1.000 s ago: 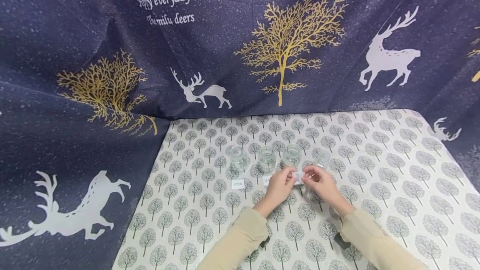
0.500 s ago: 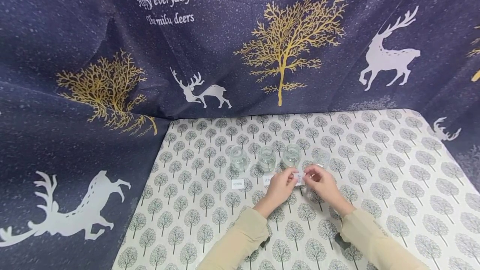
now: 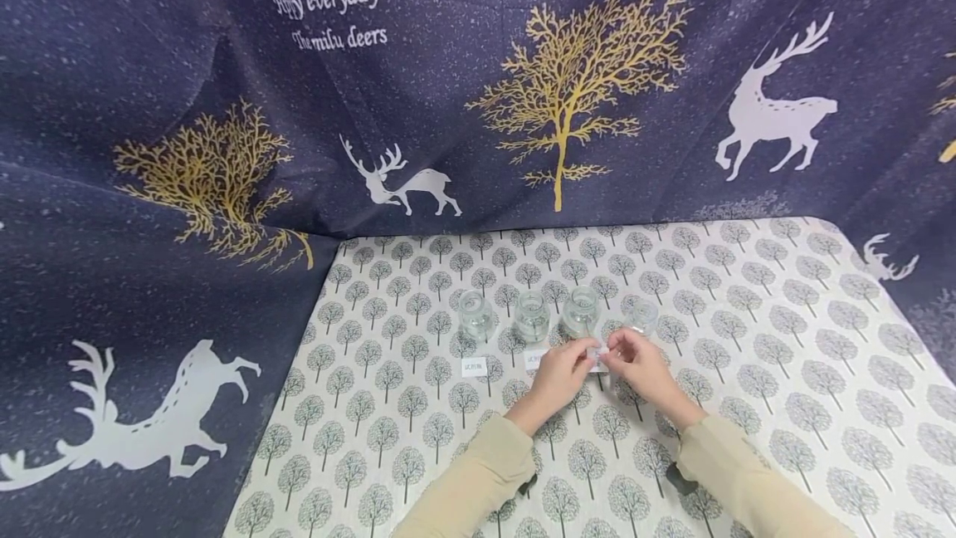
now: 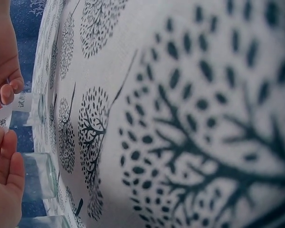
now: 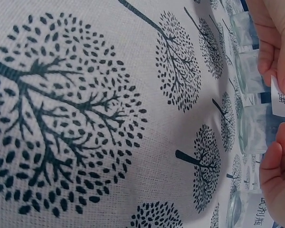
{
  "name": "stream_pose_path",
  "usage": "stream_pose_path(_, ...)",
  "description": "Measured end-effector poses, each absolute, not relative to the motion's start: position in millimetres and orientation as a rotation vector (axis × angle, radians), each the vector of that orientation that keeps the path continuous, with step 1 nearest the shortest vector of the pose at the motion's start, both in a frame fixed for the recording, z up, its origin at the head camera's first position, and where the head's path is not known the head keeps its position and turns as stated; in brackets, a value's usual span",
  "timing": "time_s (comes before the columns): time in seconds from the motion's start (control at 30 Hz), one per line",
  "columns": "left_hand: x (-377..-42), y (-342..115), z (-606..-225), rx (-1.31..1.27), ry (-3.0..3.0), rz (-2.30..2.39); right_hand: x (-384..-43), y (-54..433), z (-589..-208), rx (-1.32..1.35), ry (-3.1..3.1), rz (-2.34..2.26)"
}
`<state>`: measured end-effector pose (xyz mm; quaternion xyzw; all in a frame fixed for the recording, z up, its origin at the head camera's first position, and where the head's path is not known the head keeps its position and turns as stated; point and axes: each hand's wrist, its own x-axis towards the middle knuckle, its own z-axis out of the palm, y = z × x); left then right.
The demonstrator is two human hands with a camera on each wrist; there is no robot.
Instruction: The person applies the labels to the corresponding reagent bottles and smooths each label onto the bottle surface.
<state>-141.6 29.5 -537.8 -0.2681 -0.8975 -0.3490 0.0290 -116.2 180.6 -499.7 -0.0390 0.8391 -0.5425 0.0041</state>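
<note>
One held label point(image 5: 281, 105), lettering from wrists only

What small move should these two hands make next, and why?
I would probably bring the label to the third jar from the left, though I cannot tell whether it is ready to stick. The left hand pinches the label in front of that jar, whose visible glass looks bare, while the rightmost jar seems to bear one already.

Backdrop point(image 3: 418, 90) reads "Happy everyday The milu deers"; white labels point(image 5: 260, 211) read "试剂瓶".
</note>
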Motion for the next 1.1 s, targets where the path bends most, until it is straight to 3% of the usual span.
stream_pose_path(0.4, -140.5, 29.5, -536.0, -0.849, -2.792, -1.062, -123.2, 186.6, -516.9, -0.189, 2.539, -1.718)
stream_pose_path(0.67, -139.7, 29.3, -535.9, -0.854, -2.813, -1.084, -115.3, 178.9, -491.2, -0.247, 2.528, -1.744)
stream_pose_path(0.9, -138.2, 31.7, -534.8, -0.816, -2.838, -1.165, -123.4, 185.7, -523.1, -0.161, 2.612, -1.675)
stream_pose_path(1.1, -137.1, 34.7, -538.3, -0.793, -2.779, -1.186, -123.5, 185.2, -528.0, -0.153, 2.769, -1.588)
